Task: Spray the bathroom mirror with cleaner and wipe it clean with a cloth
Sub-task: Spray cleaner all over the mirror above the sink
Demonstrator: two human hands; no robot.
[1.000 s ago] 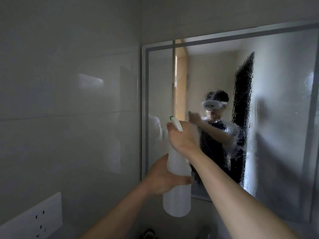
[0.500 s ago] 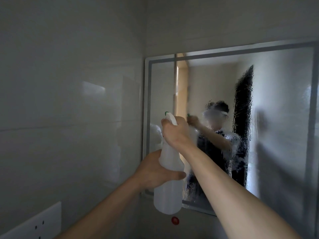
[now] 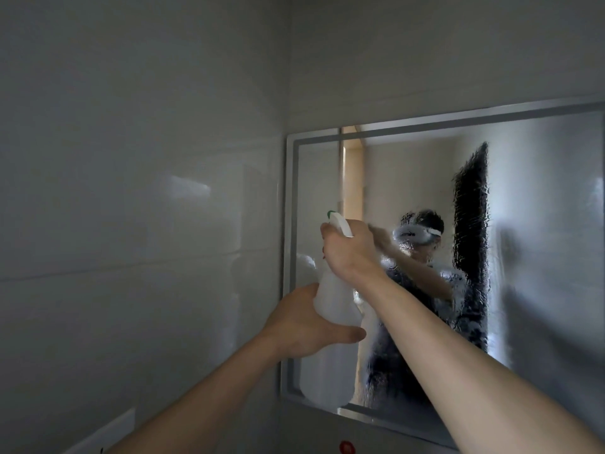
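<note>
A white translucent spray bottle (image 3: 330,371) with a green-tipped nozzle is held upright in front of the mirror's left part. My left hand (image 3: 304,326) grips the bottle's body from the left. My right hand (image 3: 350,252) is wrapped round the spray head at the top. The framed wall mirror (image 3: 540,257) is wet with droplets and streaks across its middle and right. No cloth is in view.
A glossy tiled wall (image 3: 140,224) fills the left side and meets the mirror wall at a corner. A white wall socket (image 3: 108,430) sits at the lower left. A small red round thing (image 3: 347,448) shows below the mirror.
The view has tilted upward, so the mirror sits lower in frame. Both hands and the bottle have moved slightly left toward the mirror's left edge. The grips are unchanged.
</note>
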